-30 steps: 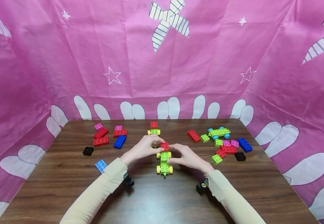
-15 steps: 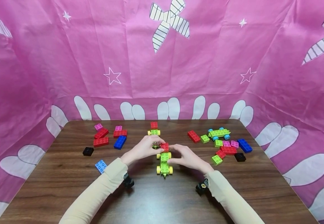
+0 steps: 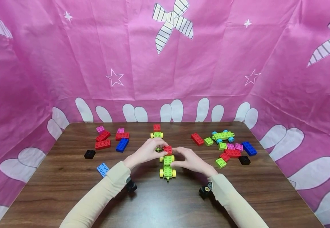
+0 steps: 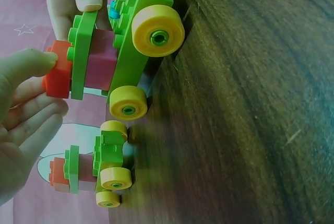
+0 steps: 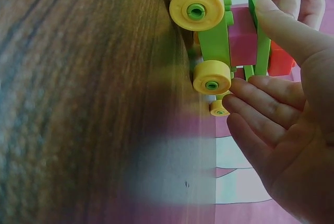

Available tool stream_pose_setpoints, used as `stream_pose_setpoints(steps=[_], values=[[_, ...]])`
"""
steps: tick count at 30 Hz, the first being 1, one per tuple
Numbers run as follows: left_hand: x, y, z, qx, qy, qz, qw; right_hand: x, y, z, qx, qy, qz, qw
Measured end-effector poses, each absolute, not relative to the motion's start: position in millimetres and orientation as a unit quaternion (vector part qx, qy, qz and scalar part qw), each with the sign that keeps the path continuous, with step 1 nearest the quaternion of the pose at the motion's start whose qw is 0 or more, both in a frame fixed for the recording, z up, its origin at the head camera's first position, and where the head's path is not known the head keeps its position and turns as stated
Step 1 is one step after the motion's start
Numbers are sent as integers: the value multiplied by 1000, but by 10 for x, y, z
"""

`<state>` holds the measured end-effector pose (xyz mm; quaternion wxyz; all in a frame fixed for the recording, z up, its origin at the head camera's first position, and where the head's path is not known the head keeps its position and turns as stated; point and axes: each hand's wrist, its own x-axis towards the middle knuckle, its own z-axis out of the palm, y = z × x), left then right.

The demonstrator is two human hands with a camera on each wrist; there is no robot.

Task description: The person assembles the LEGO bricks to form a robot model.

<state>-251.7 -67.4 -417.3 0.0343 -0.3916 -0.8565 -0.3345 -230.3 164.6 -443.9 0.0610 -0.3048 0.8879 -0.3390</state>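
Observation:
A toy car base (image 3: 168, 172), lime green with yellow wheels, stands mid-table. In the left wrist view a pink brick (image 4: 101, 59) sits on it, with a thin green plate (image 4: 83, 57) above and a red brick (image 4: 59, 72) on top. My left hand (image 3: 146, 152) pinches the red brick between thumb and fingers. From the other side, my right hand (image 3: 193, 161) holds the green plate, its thumb on one end and fingers at the other. A similar stacked car (image 4: 112, 156) stands just beyond, mostly hidden behind my left hand in the head view.
Red, pink, blue and black bricks lie at the left, with a light blue brick (image 3: 103, 169) near my left sleeve. At the right are more bricks and a green base with blue wheels (image 3: 223, 136). A pink patterned cloth (image 3: 165, 82) hangs behind the table (image 3: 165, 205).

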Motion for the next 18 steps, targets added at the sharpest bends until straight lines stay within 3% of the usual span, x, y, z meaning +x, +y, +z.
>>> stream_pose_setpoints(steps=[11,18], values=[[-2520,-678,-4185,-391,-852,-348,31,-2298,1662,-4441,-302,886,-347,64],[-2492,-729,-4180,-362,-855,-371,-7,-2287,1663,-4451,-297,887,-348,68]])
